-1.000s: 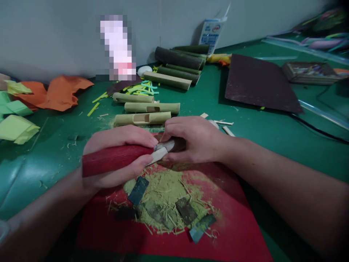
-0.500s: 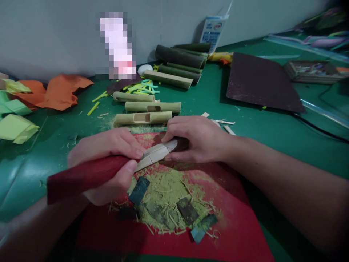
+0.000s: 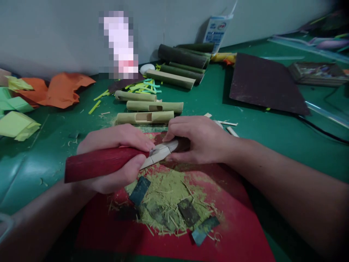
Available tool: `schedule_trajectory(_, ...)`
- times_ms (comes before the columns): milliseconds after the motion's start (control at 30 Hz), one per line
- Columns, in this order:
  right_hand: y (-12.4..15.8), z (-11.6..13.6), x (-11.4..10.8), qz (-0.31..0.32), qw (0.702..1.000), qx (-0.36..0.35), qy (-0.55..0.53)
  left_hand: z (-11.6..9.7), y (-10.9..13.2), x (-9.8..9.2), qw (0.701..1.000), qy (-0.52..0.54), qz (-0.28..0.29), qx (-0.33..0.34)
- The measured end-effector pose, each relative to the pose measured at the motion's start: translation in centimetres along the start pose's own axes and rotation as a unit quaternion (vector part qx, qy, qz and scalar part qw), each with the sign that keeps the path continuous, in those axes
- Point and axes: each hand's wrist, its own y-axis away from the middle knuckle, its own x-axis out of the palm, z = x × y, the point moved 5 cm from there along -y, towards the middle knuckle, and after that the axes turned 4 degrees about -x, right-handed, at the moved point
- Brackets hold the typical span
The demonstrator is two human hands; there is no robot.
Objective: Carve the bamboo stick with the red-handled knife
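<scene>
My left hand (image 3: 117, 160) is wrapped round the thick handle of a red-handled tool (image 3: 100, 163). Its working end is largely hidden by my fingers and lies over a pale bamboo piece (image 3: 160, 153) with dark lines marked across it. From the other side, my right hand (image 3: 199, 140) grips the dark end of that bamboo piece between thumb and fingers. Below both hands, a heap of sawdust and shavings (image 3: 166, 189) covers part of a red board (image 3: 231, 233). Several dark green bamboo chips (image 3: 188, 212) lie in and around the heap.
Beyond my hands lie several peeled bamboo tubes (image 3: 158, 117), two with cut slots. Behind them are dark bamboo lengths (image 3: 181, 56) and a drink carton (image 3: 216, 32). A dark brown board (image 3: 267, 85) is at right, orange paper (image 3: 62, 91) at left.
My left hand and the red-handled tool have slid right along the bamboo piece, toward my right hand. My right hand keeps its hold, and the whole view has shifted slightly.
</scene>
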Motion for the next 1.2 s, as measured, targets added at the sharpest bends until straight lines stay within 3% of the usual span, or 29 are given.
schedule_trajectory(500, 0.1, -0.1, -0.1, -0.001, 1.0, -0.002, -0.007, -0.5, -0.2, -0.2, 0.998, 0.048, -0.046, 0.003)
schedule_trajectory(833, 0.1, 0.0, -0.1, 0.006, 1.0, 0.002, -0.008, 0.7, 0.9, -1.1, 0.996, 0.039, -0.071, -0.026)
schedule_trajectory(1033, 0.0, 0.1, 0.0, 0.008, 1.0, 0.005, -0.005, 0.6, 0.2, -0.3, 0.999, 0.035, 0.014, -0.019)
schedule_trajectory(1200, -0.1, 0.1, 0.0, 0.008, 1.0, 0.002, -0.003, 0.6, -0.2, 0.2, 0.998, 0.005, 0.042, -0.046)
